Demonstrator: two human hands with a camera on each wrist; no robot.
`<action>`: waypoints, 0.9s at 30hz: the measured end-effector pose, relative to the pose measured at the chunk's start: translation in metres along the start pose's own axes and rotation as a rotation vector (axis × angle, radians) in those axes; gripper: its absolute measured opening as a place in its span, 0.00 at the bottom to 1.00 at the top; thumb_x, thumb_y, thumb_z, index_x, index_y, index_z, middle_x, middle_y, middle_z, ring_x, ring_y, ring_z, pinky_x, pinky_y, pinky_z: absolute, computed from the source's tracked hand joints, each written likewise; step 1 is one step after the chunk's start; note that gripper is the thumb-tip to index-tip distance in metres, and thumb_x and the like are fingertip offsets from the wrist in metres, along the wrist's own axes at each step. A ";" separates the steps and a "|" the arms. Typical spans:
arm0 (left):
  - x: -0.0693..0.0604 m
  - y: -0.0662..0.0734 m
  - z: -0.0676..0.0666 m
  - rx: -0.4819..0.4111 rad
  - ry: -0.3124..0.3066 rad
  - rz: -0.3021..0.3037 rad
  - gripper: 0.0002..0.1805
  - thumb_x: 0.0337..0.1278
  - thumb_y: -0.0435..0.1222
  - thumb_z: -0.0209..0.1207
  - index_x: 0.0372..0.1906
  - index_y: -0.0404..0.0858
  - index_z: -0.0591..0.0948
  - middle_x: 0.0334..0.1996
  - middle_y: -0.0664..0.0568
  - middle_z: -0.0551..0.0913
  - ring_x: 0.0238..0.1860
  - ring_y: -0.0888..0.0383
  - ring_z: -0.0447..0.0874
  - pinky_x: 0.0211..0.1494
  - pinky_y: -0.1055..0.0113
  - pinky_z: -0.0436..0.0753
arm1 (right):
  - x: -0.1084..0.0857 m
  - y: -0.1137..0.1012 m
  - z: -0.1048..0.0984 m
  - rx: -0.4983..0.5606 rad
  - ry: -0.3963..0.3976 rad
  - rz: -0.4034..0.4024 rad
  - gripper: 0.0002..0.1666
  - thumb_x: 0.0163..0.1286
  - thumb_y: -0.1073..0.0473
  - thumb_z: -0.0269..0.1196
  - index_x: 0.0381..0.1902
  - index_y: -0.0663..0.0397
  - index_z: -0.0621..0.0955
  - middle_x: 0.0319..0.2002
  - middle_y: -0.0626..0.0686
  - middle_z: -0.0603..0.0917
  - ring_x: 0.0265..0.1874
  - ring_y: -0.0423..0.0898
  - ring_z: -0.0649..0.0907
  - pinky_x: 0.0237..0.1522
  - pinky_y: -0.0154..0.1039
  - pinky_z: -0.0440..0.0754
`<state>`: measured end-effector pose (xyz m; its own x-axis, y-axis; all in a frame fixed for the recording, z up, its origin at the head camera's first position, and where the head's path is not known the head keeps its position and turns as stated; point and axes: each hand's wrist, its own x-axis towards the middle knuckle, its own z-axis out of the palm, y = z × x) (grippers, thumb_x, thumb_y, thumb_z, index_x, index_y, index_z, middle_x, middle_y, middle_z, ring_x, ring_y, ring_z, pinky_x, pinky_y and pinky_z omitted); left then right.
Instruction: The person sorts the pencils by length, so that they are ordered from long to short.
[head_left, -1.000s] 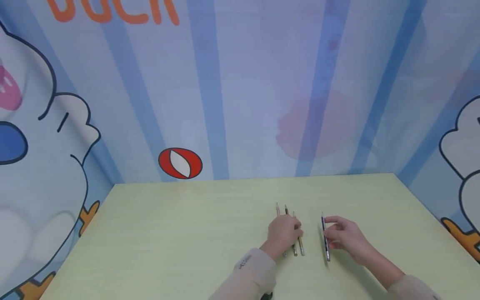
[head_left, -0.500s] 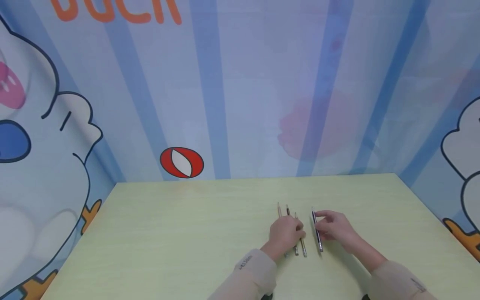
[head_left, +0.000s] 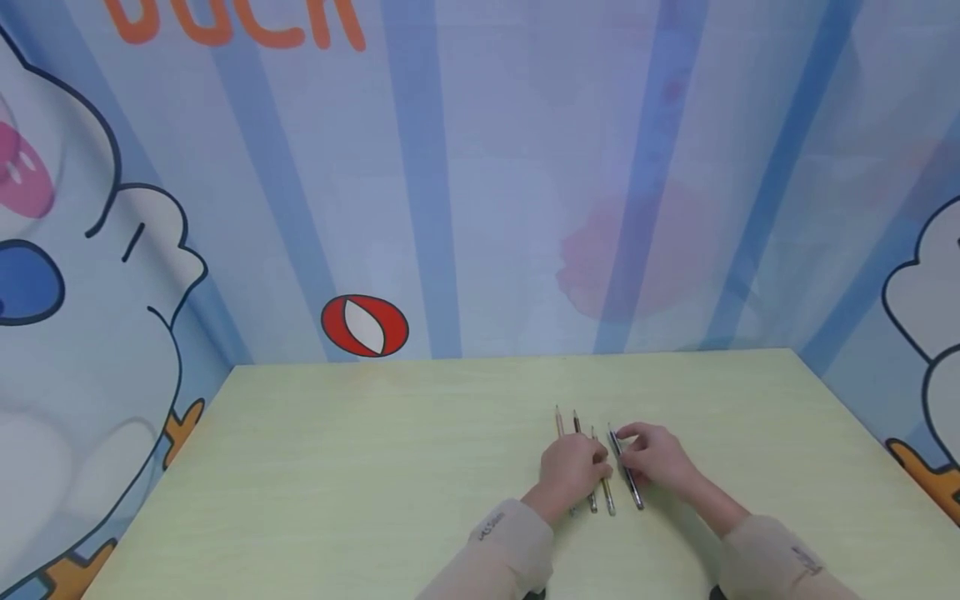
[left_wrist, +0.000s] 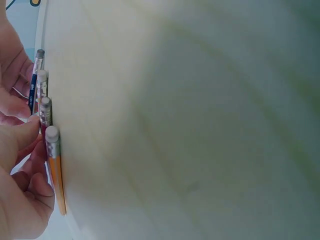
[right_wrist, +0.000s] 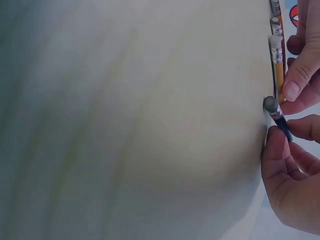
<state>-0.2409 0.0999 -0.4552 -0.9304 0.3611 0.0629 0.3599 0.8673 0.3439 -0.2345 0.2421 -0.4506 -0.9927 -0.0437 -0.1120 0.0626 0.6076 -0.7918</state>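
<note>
Several pencils with eraser ends lie side by side on the pale table, tips pointing away. My left hand (head_left: 572, 468) lies across the left ones and pinches a yellow pencil (right_wrist: 279, 75), with thumb and finger at its side. A dark red pencil (left_wrist: 45, 112) and an orange-yellow pencil (left_wrist: 58, 180) lie under that hand, partly hidden by it. My right hand (head_left: 662, 456) pinches a dark blue pencil (head_left: 631, 482) between thumb and fingers. This pencil sits slightly tilted, just right of the yellow one, its tip close to the row.
The pale yellow-green table (head_left: 360, 475) reaches back to a blue striped backdrop (head_left: 502, 183) with cartoon figures printed on it. A red and white printed oval (head_left: 365, 326) shows on the backdrop above the far edge.
My right hand has moved left with the dark blue pencil, bringing it close to the others. The left hand has stayed nearly still on its pencils.
</note>
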 end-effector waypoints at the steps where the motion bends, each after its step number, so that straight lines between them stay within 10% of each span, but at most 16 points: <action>1: 0.000 0.000 0.000 -0.001 -0.001 -0.002 0.10 0.45 0.48 0.61 0.36 0.55 0.83 0.30 0.66 0.83 0.28 0.69 0.76 0.29 0.75 0.71 | 0.000 0.000 0.001 -0.007 0.000 0.001 0.22 0.52 0.70 0.56 0.48 0.69 0.72 0.23 0.54 0.79 0.18 0.42 0.76 0.21 0.36 0.76; 27: -0.001 0.002 -0.001 -0.002 -0.017 -0.023 0.08 0.46 0.48 0.60 0.29 0.52 0.83 0.21 0.64 0.78 0.20 0.67 0.67 0.23 0.75 0.65 | 0.001 -0.007 0.010 -0.128 -0.011 0.039 0.17 0.54 0.68 0.58 0.43 0.68 0.75 0.18 0.51 0.78 0.13 0.41 0.76 0.18 0.35 0.75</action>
<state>-0.2394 0.1010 -0.4531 -0.9371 0.3469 0.0389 0.3382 0.8749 0.3467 -0.2352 0.2299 -0.4510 -0.9886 -0.0263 -0.1481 0.0868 0.7049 -0.7040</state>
